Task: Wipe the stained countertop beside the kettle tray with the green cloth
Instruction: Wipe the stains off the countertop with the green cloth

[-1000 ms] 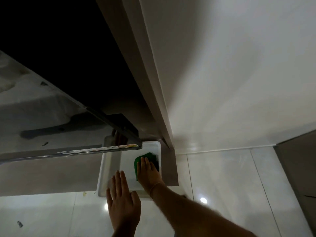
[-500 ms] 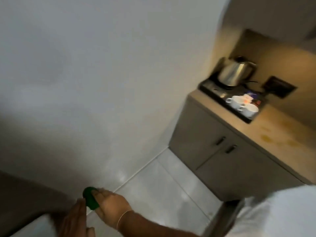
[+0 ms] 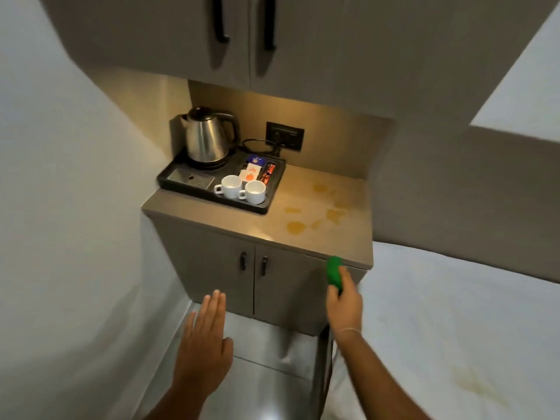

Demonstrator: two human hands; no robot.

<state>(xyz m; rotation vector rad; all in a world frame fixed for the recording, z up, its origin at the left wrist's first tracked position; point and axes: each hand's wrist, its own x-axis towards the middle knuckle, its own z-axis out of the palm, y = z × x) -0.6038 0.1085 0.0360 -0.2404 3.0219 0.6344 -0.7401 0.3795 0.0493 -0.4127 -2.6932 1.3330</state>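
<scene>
Presently, at centre frame: a grey-brown surface (image 3: 348,237) atop a two-door lower cabinet (image 3: 242,277), with upper cabinets (image 3: 242,34) across the top of the frame.

Kettle tray (image 3: 263,204), black, on the left half of the surface. It carries a steel kettle (image 3: 207,136) at its back left, two white cups (image 3: 242,188) side by side at its front, and assorted sachets (image 3: 256,171) behind the cups.

Stains (image 3: 315,212): several yellowish blotches on the bare right half of the surface, just right of the tray, spread from mid-depth toward the front edge.

Wall socket (image 3: 285,135), dark, on the back panel behind the tray, with a black cord (image 3: 257,145) looped below it.

Green cloth (image 3: 334,269), bunched, at lower right of centre, level with the front edge of the surface near its right corner; not touching the stains.

Right hand (image 3: 344,301), lower right of centre, clenched around the green cloth, a thin band at the wrist.

Left hand (image 3: 203,344), lower centre-left, released and flat, fingers together and pointing up the frame, grasping nothing, in front of the cabinet doors.

Bed (image 3: 454,328), white sheet, filling the lower right, beside the cabinet; a faint yellowish mark near the bottom right.
</scene>
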